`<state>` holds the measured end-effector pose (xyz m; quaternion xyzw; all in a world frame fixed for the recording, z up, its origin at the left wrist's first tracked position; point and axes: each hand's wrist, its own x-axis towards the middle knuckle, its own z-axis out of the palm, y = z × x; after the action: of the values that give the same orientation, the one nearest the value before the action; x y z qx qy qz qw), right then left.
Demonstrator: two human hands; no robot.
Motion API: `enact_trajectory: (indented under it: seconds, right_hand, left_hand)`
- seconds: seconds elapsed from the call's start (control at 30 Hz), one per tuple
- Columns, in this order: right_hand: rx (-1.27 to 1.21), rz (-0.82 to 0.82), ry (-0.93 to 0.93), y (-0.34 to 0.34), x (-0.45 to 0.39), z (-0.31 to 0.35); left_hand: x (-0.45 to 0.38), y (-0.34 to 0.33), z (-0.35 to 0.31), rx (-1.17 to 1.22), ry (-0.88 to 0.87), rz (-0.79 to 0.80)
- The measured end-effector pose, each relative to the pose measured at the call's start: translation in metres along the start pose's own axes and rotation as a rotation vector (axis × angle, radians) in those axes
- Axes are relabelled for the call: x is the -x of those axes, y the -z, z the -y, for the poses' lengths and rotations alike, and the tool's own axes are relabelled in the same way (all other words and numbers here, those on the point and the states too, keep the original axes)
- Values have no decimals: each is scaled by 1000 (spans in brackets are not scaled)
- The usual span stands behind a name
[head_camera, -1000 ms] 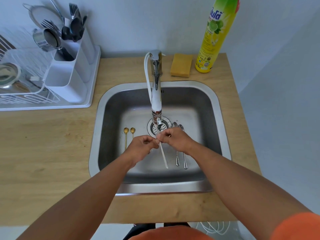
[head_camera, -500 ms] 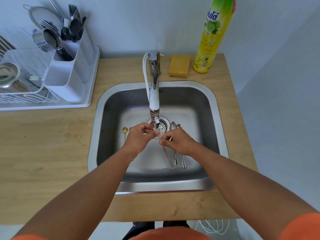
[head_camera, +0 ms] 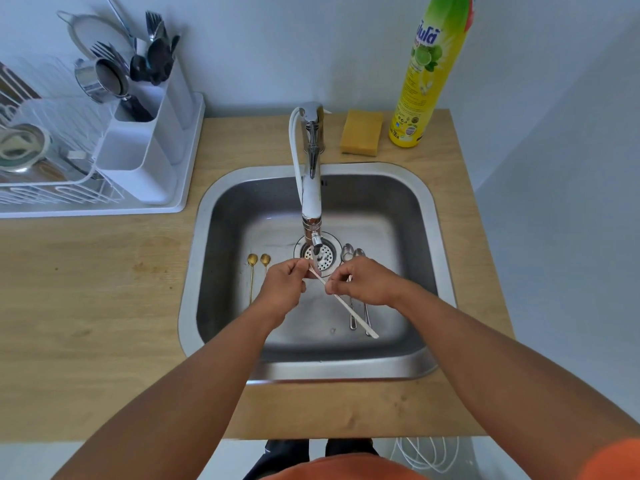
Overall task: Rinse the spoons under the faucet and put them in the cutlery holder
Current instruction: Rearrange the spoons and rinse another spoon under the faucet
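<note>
Both hands hold one pale long-handled spoon (head_camera: 349, 309) under the faucet (head_camera: 311, 188), over the sink drain. My left hand (head_camera: 282, 289) pinches its bowl end at the spout. My right hand (head_camera: 363, 284) pinches the handle, which slants down to the right. Two gold spoons (head_camera: 252, 271) lie on the sink floor at the left; two silver spoons (head_camera: 353, 252) lie at the right, partly hidden by my right hand. The white cutlery holder (head_camera: 138, 157) stands in the dish rack at the far left, with forks and dark utensils in it.
The steel sink (head_camera: 429, 216) is set in a wooden counter (head_camera: 86, 306). A yellow sponge (head_camera: 362, 133) and a tall yellow dish-soap bottle (head_camera: 427, 74) stand behind the sink. The white dish rack (head_camera: 41, 188) holds a metal cup and a strainer.
The spoon's handle has swung from pointing nearly straight toward me to slanting down-right. My hands have drawn slightly apart along it, still under the spout.
</note>
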<state>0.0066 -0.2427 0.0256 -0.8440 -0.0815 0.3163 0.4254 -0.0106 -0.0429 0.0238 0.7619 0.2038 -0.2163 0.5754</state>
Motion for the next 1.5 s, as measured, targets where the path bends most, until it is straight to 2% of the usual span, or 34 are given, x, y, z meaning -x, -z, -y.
enact_trajectory:
  seconds: [0.3,0.43,0.63,0.73,0.83,1.07,1.37,1.5]
  right_hand:
    - [42,43,1,15,9,-7]
    - [-16,14,26,14,10,-12]
    - [14,-71,72,4,11,-15]
    - [4,-84,92,1,11,-15]
    - [25,-90,106,-4,11,-15]
    - [17,-145,96,-14,14,-12]
    - [25,-206,57,-19,17,-15]
    - [19,-217,42,-21,17,-13]
  left_hand:
    - [-3,3,-4,56,-154,97]
    - [-3,9,-6,-134,-306,35]
    - [-4,19,-5,-573,-582,-147]
    - [-7,24,-8,-653,-719,-124]
    - [-8,26,-10,-656,-681,-76]
    - [-1,24,-4,-598,-675,-138]
    - [1,19,-2,-526,-548,-95]
    - [5,17,-4,-525,-548,-128]
